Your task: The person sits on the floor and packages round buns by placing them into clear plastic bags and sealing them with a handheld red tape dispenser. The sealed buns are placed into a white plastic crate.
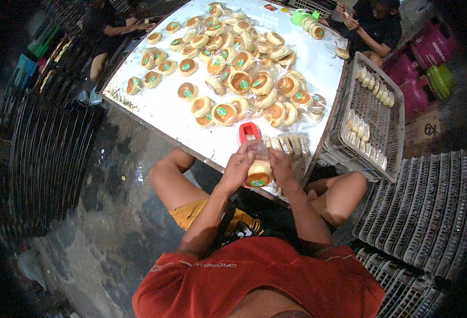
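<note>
Clear plastic (260, 152) above a round bun (259, 175) is, I can see, pinched by the fingers of the left hand (238, 167) and right hand (283, 168) at the white table's (162, 117) near edge, close to a red holder (249, 129) and some wrapped buns (293, 144).

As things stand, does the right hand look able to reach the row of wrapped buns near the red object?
Probably yes: the right hand lies close to the row of wrapped buns, with nothing visible blocking it, though it appears to be gripping the bagged bun.
</note>
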`<action>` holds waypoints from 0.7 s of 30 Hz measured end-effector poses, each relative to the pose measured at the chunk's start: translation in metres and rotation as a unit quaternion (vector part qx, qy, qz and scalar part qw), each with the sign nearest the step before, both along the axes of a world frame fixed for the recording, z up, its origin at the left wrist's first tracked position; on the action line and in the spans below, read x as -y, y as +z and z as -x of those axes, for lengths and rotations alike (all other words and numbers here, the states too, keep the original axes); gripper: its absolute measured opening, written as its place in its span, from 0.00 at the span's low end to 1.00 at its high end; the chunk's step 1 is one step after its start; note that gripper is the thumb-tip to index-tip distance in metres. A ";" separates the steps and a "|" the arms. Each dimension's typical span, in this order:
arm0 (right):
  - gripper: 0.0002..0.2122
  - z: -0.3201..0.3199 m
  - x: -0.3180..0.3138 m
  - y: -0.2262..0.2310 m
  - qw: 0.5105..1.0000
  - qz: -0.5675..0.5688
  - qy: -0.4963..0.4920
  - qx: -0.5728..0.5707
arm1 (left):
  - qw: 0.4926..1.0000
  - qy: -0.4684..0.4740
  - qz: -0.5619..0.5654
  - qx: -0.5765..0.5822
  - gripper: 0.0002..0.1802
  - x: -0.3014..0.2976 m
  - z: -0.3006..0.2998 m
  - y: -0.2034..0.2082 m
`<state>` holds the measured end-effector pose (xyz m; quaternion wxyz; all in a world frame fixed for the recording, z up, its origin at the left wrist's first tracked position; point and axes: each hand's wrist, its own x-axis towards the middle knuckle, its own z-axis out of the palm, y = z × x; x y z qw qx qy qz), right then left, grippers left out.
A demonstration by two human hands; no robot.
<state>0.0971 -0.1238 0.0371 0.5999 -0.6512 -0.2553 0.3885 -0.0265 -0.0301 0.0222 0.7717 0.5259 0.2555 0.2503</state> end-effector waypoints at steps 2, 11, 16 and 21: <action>0.12 -0.016 0.004 -0.035 0.986 0.065 0.067 0.142 | 0.998 -0.002 -0.049 0.036 0.21 -0.002 -0.001 -0.003; 0.06 -0.002 0.005 -0.028 0.993 -0.041 -0.007 0.113 | 0.985 0.018 -0.058 -0.162 0.12 -0.012 -0.011 0.006; 0.09 0.000 0.016 -0.031 0.995 -0.054 -0.078 -0.009 | 0.992 0.056 0.115 0.022 0.11 -0.002 -0.022 0.004; 0.06 -0.004 0.015 -0.034 0.991 -0.017 -0.129 0.008 | 0.977 0.015 -0.195 -0.084 0.14 -0.001 -0.026 -0.014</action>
